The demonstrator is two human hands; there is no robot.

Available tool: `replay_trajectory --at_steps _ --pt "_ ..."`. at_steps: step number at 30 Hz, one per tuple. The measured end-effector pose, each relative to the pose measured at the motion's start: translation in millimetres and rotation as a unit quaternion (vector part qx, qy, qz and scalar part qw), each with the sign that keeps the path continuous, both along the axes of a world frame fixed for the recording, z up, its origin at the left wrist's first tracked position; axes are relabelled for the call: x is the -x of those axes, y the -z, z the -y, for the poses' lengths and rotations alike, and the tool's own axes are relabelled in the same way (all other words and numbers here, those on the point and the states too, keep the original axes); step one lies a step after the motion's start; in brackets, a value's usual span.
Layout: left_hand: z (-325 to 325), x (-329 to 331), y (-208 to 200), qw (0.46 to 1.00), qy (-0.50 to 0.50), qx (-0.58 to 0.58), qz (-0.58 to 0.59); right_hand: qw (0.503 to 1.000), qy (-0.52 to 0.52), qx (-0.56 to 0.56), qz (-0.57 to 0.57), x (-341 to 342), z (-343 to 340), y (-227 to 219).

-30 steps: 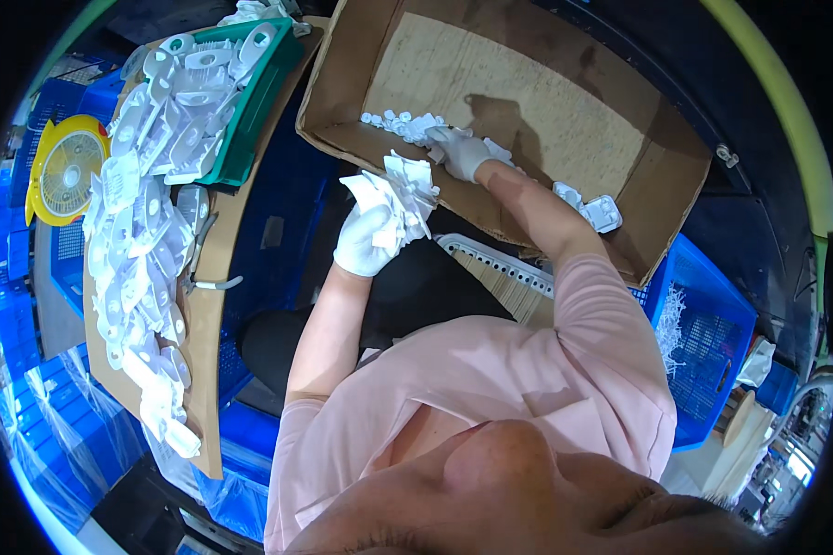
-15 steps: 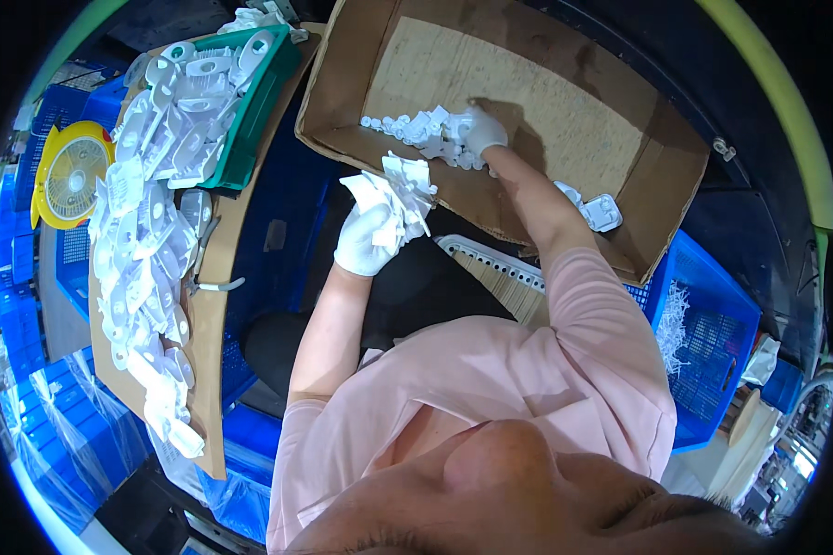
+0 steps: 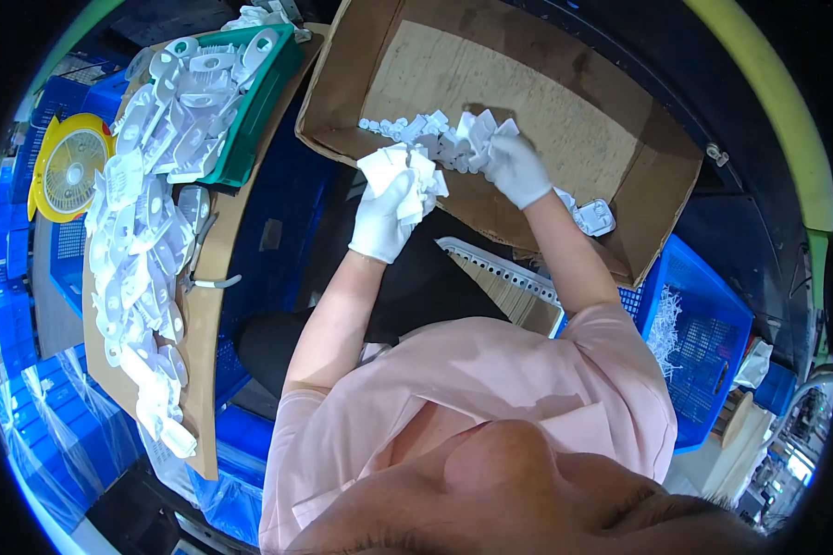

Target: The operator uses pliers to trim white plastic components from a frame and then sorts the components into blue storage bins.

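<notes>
My gloved left hand (image 3: 382, 217) is closed round a bunch of white plastic parts (image 3: 404, 180), flat pieces sticking out above the fingers, just outside the near edge of the cardboard box (image 3: 361, 146). Over that same edge, my gloved right hand (image 3: 518, 171) grips several white plastic pieces (image 3: 487, 131) of its own. A row of small white parts (image 3: 398, 128) lies along the box's near side, partly behind the held pieces. Other white parts (image 3: 592, 216) rest in the box's near right corner, beyond my right wrist.
On the left, a wooden board (image 3: 208, 351) carries a long heap of white plastic housings (image 3: 139, 259), pliers (image 3: 215, 281) and a green bin (image 3: 267, 97) full of more housings. A yellow fan (image 3: 72, 168) stands behind. A blue crate (image 3: 713, 324) with white scraps sits at right.
My right hand has lifted out of the parts row and come nearer and to the right, now with white pieces in it. My left hand has shifted slightly right with its bunch.
</notes>
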State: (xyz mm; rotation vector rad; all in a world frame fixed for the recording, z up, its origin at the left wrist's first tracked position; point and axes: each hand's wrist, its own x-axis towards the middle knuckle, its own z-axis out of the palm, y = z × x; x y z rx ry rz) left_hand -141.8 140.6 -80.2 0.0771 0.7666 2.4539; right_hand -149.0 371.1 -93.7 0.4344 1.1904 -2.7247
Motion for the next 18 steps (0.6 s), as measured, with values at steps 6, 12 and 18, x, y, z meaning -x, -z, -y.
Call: replay_trajectory --at_steps 6,12,18 --pt "-22.3 -0.9 3.5 0.989 -0.052 0.136 0.031 0.871 0.002 -0.456 -0.183 -16.2 54.6 -22.9" --pt "-14.1 -4.8 -2.7 0.999 0.013 0.04 -0.009 0.864 0.029 -0.478 -0.159 -16.9 64.5 -16.5" --pt "-11.3 -10.5 -9.8 0.997 0.008 0.028 -0.071 0.713 0.059 -0.61 -0.341 -16.0 69.6 -11.6"
